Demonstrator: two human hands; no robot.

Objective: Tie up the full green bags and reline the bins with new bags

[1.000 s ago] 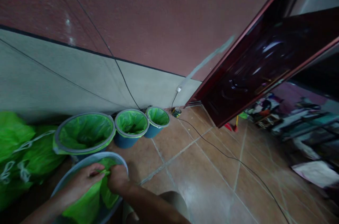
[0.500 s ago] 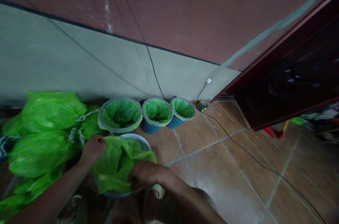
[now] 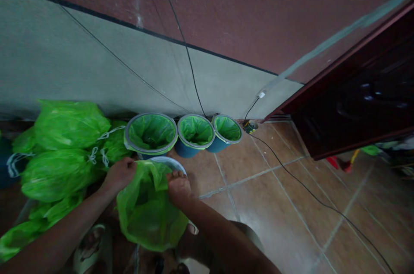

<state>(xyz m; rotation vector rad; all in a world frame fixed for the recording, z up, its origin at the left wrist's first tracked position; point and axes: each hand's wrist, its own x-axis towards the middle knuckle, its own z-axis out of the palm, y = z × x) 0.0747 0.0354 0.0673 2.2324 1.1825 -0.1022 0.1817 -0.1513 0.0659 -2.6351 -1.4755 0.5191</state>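
Hands: left hand (image 3: 120, 174) and right hand (image 3: 177, 187) pinch green bag (image 3: 147, 213) | open tiled floor (image 3: 274, 205) on the right

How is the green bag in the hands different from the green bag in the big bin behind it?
The held green bag hangs loose and crumpled over the front bin; the fitted bag sits neatly inside the large bin, folded over its rim. The left hand and right hand grip the held bag; nothing touches the fitted one. Both are thin, bright green plastic.
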